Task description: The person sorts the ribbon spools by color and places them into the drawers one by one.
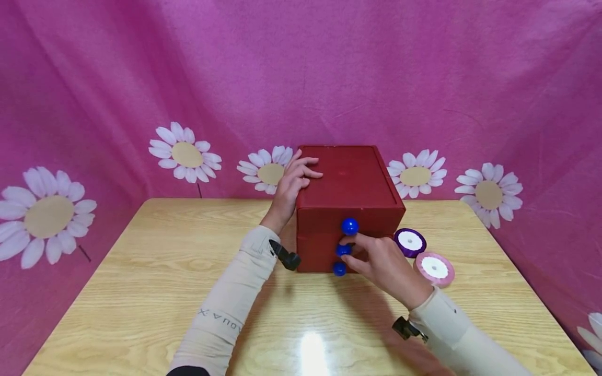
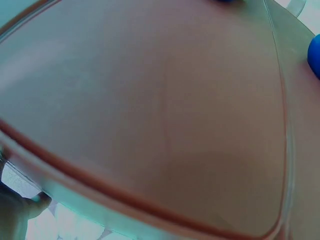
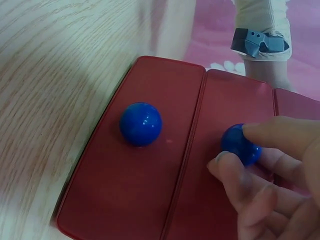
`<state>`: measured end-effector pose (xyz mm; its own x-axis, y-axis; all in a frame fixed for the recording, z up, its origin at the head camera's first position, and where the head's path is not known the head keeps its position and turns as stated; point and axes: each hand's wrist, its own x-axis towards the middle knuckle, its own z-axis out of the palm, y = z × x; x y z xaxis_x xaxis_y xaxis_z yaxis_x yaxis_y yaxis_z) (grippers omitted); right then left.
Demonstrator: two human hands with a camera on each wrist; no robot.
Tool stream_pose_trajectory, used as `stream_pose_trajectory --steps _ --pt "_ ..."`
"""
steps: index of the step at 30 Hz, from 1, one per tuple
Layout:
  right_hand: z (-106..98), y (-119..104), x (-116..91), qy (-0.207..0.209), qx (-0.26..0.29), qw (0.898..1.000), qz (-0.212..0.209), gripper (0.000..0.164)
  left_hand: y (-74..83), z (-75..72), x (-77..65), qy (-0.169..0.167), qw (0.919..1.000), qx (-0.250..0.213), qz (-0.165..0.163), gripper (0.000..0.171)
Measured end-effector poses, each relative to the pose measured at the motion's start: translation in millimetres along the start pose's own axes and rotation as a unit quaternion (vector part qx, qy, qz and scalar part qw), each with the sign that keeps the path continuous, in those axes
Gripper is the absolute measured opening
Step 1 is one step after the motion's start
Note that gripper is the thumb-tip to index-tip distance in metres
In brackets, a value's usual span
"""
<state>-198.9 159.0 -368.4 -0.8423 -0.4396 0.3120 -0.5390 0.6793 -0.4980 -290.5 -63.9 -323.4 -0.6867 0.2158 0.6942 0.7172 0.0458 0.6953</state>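
Note:
A red drawer box stands on the table, its front carrying three round blue knobs in a column. My right hand pinches the middle knob between thumb and fingers. In the right wrist view, fingertips sit on both sides of that middle knob, and the drawer fronts look flush with each other. Above it is the top knob; below it, the bottom knob. My left hand rests on the box's left top edge with fingers spread over the top.
To the right of the box lie a purple ribbon spool and a pink ribbon spool, both with white centres. The wooden table ends at a pink cloth printed with daisies, close behind the box.

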Motion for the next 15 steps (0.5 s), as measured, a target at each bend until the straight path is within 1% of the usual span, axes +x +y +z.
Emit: stream_pose_trajectory --steps 8,15 --pt "0.1 -3.5 1.4 0.001 0.002 1.0 0.015 0.025 -1.7 0.0 1.1 -0.006 1.0 0.002 -0.003 0.035" --pt "0.7 -5.8 1.2 0.004 -0.001 1.0 0.011 0.024 -1.8 -1.5 -0.5 -0.005 1.0 0.002 0.004 0.035"
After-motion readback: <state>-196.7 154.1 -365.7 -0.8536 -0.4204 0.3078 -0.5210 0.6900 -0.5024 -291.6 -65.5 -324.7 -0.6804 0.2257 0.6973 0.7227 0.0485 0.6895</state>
